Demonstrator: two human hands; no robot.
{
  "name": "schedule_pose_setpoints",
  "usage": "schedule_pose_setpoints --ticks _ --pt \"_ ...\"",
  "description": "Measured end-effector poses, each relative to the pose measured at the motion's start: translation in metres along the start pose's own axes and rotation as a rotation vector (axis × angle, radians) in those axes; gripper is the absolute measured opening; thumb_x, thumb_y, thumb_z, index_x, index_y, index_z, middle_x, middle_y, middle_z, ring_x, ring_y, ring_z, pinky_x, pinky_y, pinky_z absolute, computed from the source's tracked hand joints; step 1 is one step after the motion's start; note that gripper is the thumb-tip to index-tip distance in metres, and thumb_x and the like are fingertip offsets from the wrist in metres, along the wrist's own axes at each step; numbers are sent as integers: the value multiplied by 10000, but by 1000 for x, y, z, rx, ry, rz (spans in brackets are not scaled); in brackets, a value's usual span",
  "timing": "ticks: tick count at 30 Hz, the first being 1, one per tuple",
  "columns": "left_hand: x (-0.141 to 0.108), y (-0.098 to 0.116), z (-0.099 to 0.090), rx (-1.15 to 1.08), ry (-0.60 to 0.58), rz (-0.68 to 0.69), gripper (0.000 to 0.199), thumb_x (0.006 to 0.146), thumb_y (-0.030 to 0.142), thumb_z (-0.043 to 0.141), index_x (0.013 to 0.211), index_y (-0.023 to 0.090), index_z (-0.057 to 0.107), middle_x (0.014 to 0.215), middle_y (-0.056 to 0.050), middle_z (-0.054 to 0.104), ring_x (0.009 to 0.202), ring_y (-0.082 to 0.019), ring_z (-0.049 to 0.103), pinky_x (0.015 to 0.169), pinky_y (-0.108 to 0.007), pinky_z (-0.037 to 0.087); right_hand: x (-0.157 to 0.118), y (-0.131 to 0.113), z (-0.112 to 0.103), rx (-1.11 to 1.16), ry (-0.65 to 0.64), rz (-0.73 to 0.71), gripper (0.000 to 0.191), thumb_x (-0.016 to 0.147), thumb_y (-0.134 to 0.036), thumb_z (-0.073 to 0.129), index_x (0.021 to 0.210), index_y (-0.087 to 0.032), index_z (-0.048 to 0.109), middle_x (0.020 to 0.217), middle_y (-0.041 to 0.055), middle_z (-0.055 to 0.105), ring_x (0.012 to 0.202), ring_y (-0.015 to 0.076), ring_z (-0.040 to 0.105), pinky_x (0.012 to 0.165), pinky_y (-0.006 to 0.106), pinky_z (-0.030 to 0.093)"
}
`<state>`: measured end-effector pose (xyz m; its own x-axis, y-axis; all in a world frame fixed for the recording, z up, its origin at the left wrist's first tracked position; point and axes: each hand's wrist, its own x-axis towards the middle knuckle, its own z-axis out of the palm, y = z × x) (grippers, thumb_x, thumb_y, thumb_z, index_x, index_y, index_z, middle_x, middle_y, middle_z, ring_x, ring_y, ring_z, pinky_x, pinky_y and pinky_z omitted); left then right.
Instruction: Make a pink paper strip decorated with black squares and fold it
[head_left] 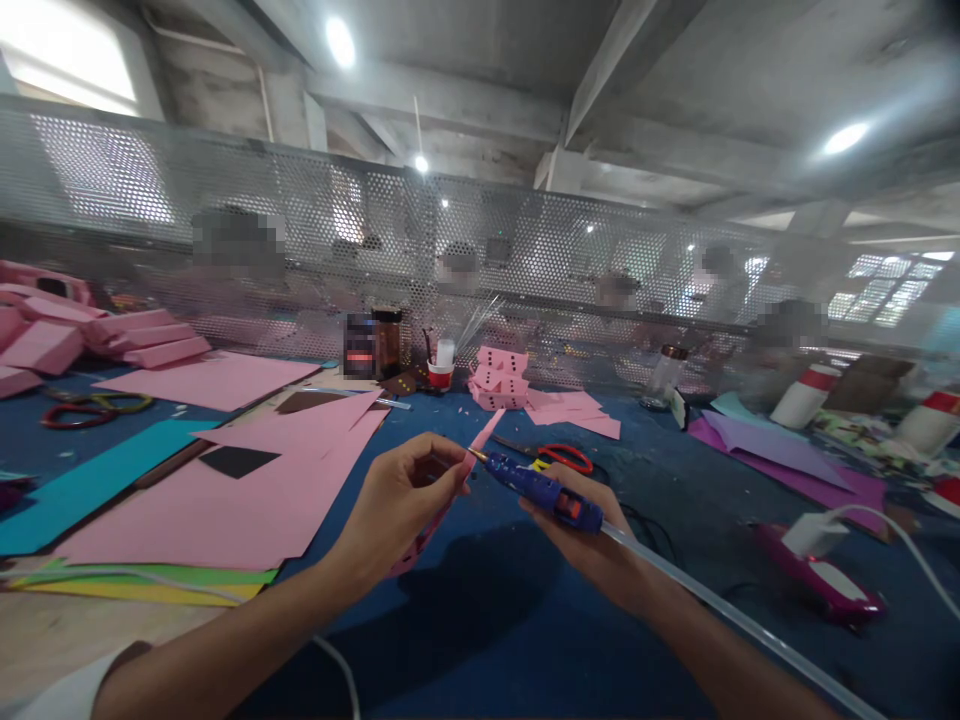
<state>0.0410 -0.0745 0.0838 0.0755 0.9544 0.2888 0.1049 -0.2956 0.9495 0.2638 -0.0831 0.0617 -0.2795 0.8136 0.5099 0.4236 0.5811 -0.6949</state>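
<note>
Between the thumb and fingers of my left hand is a pink paper strip, its narrow end pointing up and away. Lower down, a pink piece with dark dots hangs below that hand, partly hidden by it. My right hand is wrapped round a blue glue gun, whose brass nozzle meets or nearly meets the strip at my left fingertips. A long clear glue stick runs out of the gun's back end. Just behind the gun lie scissors with red handles.
Pink sheets cover the left side, near a teal strip. Dotted pink paper pieces stand at the back beside a red-and-white cup. Purple sheets and a magenta power strip lie right. A perforated metal screen closes off the back.
</note>
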Motion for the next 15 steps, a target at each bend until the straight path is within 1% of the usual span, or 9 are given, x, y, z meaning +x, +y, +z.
schedule_pose_setpoints --ticks 2,4,7,9,10,12,14,15 --pt "-1 0 1 -7 15 -15 205 780 383 715 817 191 656 689 -26 675 638 -169 638 548 -240 466 0 0 -1 -2 -5 2 138 884 -336 601 875 -199 616 742 -5 566 642 136 481 601 262 388" --pt "-2 -1 2 -7 13 -10 211 784 394 710 824 195 654 684 -19 672 540 -142 599 464 -224 420 0 1 -1 8 -22 0 129 887 -328 599 882 -200 613 745 -5 558 643 136 472 594 260 384" --pt "-3 -6 2 23 -13 31 213 809 407 689 844 200 654 582 22 622 375 -86 468 386 -211 347 0 1 1 19 -23 -17 102 884 -306 611 870 -205 607 748 -13 558 653 134 482 600 255 386" --pt "-4 -8 1 47 -24 43 217 823 416 673 847 201 654 528 41 586 325 -68 399 362 -211 315 0 1 1 19 -10 -29 95 882 -299 618 863 -207 604 748 -19 557 659 130 486 607 251 386" --pt "-4 -8 1 51 -27 41 221 827 420 668 850 200 655 535 38 594 327 -68 401 364 -212 315 0 1 1 21 -3 -33 95 884 -298 620 862 -207 603 750 -20 557 663 129 487 610 249 386" --pt "-3 -7 0 49 -20 17 232 819 424 677 844 195 657 607 10 644 400 -90 495 407 -213 360 0 -1 1 22 11 -26 105 890 -306 617 862 -206 600 754 -21 554 665 125 482 612 245 388" --pt "0 -6 -2 28 -15 -12 237 793 416 705 831 187 659 685 -16 675 568 -139 619 510 -223 437 1 -3 0 9 24 2 123 896 -320 612 857 -204 597 743 -23 548 653 121 471 603 242 385" --pt "2 -5 -3 8 -18 -31 239 779 410 719 827 183 659 709 -20 679 654 -165 655 571 -234 466 1 -3 -1 1 31 17 133 897 -328 611 854 -203 596 728 -25 542 641 118 463 592 241 379"
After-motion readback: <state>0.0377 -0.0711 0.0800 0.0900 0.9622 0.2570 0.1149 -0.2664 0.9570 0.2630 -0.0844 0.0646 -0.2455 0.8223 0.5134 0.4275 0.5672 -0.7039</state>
